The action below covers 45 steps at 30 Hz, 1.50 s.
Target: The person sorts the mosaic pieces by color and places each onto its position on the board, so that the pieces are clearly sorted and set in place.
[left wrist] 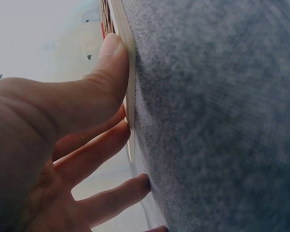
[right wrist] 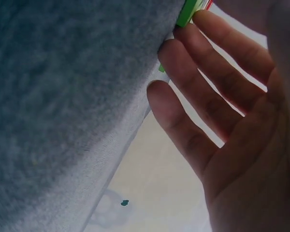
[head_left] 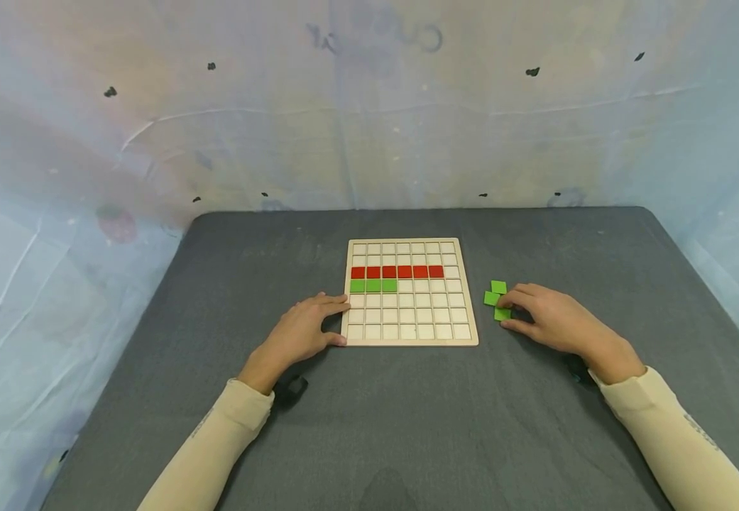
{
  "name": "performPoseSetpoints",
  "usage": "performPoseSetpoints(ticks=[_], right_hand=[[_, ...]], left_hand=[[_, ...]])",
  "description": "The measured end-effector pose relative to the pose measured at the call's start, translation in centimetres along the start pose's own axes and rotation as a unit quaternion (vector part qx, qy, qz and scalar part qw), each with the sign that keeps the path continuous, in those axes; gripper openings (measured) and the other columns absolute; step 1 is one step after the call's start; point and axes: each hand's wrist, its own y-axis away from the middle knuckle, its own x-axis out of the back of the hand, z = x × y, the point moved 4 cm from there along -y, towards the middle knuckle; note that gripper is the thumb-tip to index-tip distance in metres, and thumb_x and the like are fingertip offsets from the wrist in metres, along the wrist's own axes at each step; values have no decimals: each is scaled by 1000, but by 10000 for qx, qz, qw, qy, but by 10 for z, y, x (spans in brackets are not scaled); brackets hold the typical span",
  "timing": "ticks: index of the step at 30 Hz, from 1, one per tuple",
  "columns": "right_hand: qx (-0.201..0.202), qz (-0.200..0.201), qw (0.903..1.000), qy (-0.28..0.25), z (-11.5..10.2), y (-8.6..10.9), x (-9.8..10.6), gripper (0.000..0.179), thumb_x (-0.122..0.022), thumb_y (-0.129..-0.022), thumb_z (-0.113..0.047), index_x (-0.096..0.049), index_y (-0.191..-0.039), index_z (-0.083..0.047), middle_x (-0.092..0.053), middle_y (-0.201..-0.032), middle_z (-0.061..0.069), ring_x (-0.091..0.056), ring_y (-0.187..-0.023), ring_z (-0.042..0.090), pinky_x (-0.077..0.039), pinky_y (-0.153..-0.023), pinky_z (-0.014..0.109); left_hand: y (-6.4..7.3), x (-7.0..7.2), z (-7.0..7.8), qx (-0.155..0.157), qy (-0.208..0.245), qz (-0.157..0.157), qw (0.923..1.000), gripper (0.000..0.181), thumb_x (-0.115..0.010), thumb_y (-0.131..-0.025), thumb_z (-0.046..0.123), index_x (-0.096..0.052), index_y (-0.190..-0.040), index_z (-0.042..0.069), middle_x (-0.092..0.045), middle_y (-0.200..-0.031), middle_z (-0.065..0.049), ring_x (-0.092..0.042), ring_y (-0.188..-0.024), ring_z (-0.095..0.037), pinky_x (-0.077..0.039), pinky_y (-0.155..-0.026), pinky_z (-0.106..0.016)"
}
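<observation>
A square wooden grid board [head_left: 406, 342] lies on the table. Several red tiles [head_left: 404, 272] form one row on it; three green tiles [head_left: 373, 285] start the row below. My left hand [head_left: 302, 328] touches the board's left side, its thumb near the front corner. In the left wrist view, thumb and fingertips rest against the board's edge [left wrist: 131, 92]. Right of the board, my right hand [head_left: 554, 321] pinches a loose green tile [head_left: 502, 314] between thumb and index finger, low at the table. Two more loose green tiles lie beside it, one being the farther tile [head_left: 499, 287].
The dark grey cloth-covered table [head_left: 369, 426] spreads around the board. Behind and at the sides hangs a pale printed curtain [head_left: 369, 128] with small black marks. Black wrist gear [head_left: 291, 390] shows under the left wrist.
</observation>
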Motion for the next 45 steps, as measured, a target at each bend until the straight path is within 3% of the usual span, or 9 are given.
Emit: performPoseSetpoints(ticks=[24, 33, 45], right_hand=[[-229, -305, 9989, -289, 3, 2, 2, 29, -77, -88, -27, -71, -116, -19, -66, -106, -6, -61, -92, 10, -54, -77, 38], [79, -103, 9997, -216, 2, 0, 2, 28, -77, -88, -23, -71, -115, -18, -66, -107, -5, -62, -92, 9, -55, -76, 36], [90, 102, 9996, -246, -1, 0, 3, 29, -75, -91, -23, -70, -118, -16, -63, -108, -5, -62, -87, 7, -55, -72, 34]], left_hand=[[0, -1, 0, -12, -83, 33, 10000, 70, -81, -81, 37, -55, -144, 21, -45, -156, 3, -37, -147, -34, -33, -113, -67], [1, 0, 0, 5, -81, 11, 10000, 70, -81, -81, 37, -55, -144, 21, -44, -157, 3, -36, -148, -34, -32, -113, -67], [0, -1, 0, 11, -32, -56, 10000, 70, -80, -82, 38, -54, -145, 22, -43, -157, 4, -35, -148, -33, -31, -115, -66]])
